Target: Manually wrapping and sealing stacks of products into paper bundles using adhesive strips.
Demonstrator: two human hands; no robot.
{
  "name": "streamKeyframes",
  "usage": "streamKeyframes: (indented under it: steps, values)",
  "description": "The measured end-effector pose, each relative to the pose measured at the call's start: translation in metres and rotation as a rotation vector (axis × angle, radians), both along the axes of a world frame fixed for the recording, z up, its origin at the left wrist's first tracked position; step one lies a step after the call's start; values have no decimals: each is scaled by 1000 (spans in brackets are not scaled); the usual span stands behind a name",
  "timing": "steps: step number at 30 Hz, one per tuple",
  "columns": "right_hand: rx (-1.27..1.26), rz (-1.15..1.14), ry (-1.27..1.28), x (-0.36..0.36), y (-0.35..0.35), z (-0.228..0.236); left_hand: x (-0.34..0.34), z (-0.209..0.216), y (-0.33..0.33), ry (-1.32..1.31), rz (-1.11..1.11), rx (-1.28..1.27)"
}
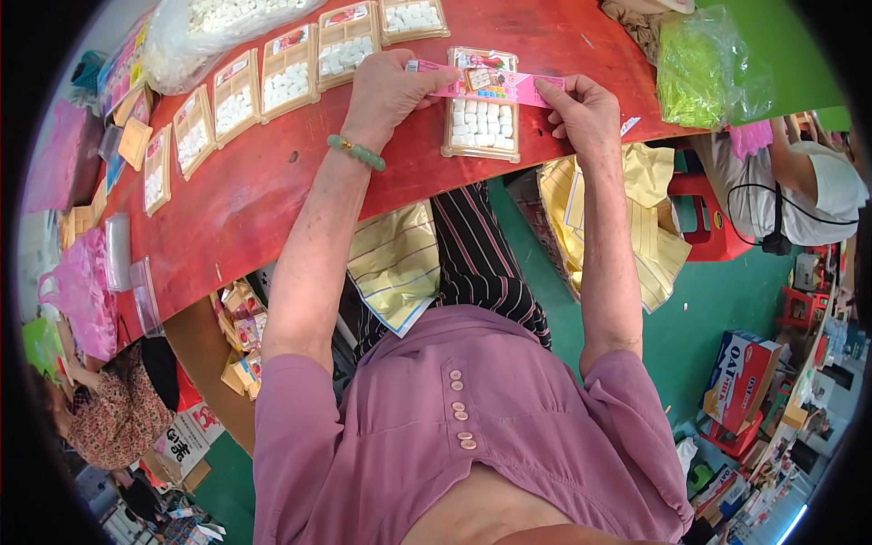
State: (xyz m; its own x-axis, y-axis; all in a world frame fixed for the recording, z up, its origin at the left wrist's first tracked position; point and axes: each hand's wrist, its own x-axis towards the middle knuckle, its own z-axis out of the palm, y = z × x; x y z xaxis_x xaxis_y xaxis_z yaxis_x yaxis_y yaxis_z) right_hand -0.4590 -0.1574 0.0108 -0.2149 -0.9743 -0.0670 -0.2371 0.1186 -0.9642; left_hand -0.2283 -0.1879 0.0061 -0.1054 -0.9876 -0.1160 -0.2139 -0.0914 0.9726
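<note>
Between my two hands a pink printed card strip (522,88) is stretched level across the middle of a shallow tan tray (483,154). My left hand (386,89) pinches the strip's left end, with a green bead bracelet on that wrist. My right hand (586,113) grips its right end between thumb and fingers. Small white blocks (481,125) fill the tray's near part in rows. Behind the strip, a printed piece with a red picture shows in the far part. The strip hides the tray's middle.
Several similar trays (289,77) with white blocks curve along the red table (245,195) to the left. A bag of white pieces (227,36) lies behind them. Green packing in clear plastic (695,73) is at right. Other people sit at left (123,409) and right (799,191).
</note>
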Motion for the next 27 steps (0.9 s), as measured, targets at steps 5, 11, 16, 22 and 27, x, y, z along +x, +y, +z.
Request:
streamKeyframes:
  steps: [5,11,16,22,27]
  values:
    - [-9,-3,-5,-1,-2,-3,-1,-4,-4,-43,12,-2]
    - [-8,-36,60,0,-2,-4,-3,-8,-8,-228,10,-80]
    - [-29,-46,58,2,-3,-6,-2,-21,-14,-307,59,-177]
    - [-24,-73,131,3,-1,-6,-8,-4,-7,-523,16,-215]
    - [-72,-92,264,5,0,-12,-10,0,-4,-664,-5,-216]
